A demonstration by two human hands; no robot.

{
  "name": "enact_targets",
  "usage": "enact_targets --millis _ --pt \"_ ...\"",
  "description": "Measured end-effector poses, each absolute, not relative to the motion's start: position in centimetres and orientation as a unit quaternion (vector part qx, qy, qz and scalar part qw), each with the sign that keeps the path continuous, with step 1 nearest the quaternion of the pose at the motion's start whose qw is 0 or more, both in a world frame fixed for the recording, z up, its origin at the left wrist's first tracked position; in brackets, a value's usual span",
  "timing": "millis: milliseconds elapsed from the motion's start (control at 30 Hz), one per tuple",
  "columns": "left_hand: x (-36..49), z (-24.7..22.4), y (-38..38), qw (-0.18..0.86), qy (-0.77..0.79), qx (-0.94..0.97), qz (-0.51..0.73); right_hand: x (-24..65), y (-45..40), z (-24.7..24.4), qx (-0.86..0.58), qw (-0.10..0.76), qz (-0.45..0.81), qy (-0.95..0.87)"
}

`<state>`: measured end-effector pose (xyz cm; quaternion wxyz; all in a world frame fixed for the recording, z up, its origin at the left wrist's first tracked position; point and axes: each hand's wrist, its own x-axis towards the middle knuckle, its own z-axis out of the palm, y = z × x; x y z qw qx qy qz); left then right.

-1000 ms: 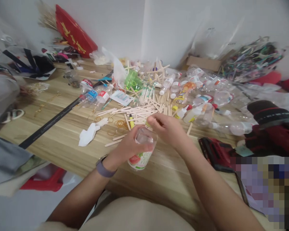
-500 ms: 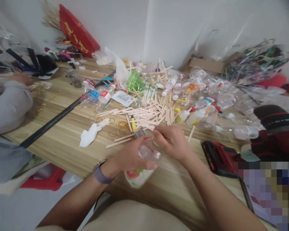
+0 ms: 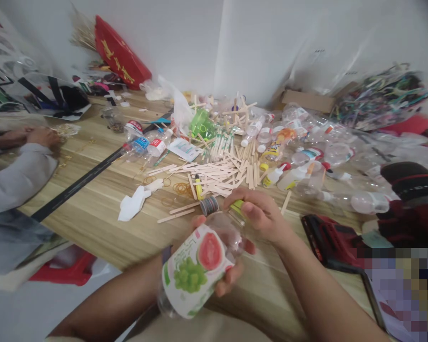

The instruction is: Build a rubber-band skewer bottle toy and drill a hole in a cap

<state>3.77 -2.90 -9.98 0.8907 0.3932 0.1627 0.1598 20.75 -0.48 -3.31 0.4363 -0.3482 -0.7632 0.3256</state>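
A clear plastic bottle [image 3: 196,275] with a guava-and-grape label lies tilted in my left hand [image 3: 228,279], whose fingers wrap round it from beneath. The bottle's neck end points up and right. Just above that end, my right hand [image 3: 258,213] pinches a small yellow-green object [image 3: 237,205], partly covered by the fingers. A grey ringed spool [image 3: 209,205] stands beyond the bottle, near wooden sticks [image 3: 217,173]. A yellow cutter [image 3: 199,186] lies among the sticks.
Many clear bottles [image 3: 335,154] and glue bottles [image 3: 273,175] crowd the right. A red-black power tool [image 3: 333,242] lies near my right forearm. White tissue [image 3: 133,203] and a black strip [image 3: 82,183] are left, beside another person's hands [image 3: 39,137].
The bottle has turned so its label faces up, and my left hand has shifted beneath it. My right hand has moved slightly right, showing the yellow-green object. The view has shifted slightly.
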Motion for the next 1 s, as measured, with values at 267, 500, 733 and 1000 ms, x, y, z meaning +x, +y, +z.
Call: enact_targets --millis 267,500,733,1000 --pt "4.1 -8.4 -1.8 0.916 0.123 0.321 0.205 22.2 0.6 -3.6 -0.441 0.522 0.373 -0.627" --pt "2.8 -9.2 -0.5 0.769 0.294 0.433 0.368 22.9 0.4 -7.8 -0.478 0.576 0.561 -0.354" --pt "2.1 -10.0 1.6 0.596 0.408 0.516 0.46 22.4 -2.5 -10.0 -0.44 0.565 0.68 -0.159" --pt "2.8 -9.7 3.4 0.504 0.429 0.585 0.469 21.9 -4.9 -9.9 -0.416 0.559 0.711 -0.09"
